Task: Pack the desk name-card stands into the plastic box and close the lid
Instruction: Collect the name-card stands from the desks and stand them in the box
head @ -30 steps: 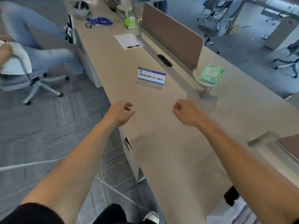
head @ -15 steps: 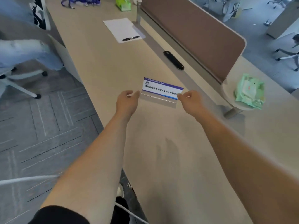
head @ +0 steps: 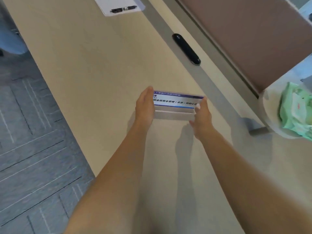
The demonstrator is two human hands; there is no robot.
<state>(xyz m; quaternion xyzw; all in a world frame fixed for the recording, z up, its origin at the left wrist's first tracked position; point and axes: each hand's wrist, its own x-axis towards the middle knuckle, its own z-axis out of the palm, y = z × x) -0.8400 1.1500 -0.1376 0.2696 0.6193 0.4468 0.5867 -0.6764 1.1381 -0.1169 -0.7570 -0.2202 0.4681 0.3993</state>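
Note:
A clear acrylic name-card stand (head: 175, 103) with a white card edged in purple and blue sits on the beige desk (head: 94, 68). My left hand (head: 144, 107) presses flat against its left end. My right hand (head: 201, 114) clasps its right end, thumb on the front face. Both hands hold the stand between them; whether it is lifted off the desk I cannot tell. No plastic box is in view.
A black remote (head: 186, 48) lies behind the stand near the brown divider panel (head: 244, 34). A sheet of paper (head: 108, 4) with a pen (head: 123, 9) lies further back. A green wipes pack (head: 295, 110) rests on a round white shelf at right. Grey floor lies left.
Both hands reached forward from mid-desk to the stand and closed on its two ends. The view moved closer and tilted further down over the desk.

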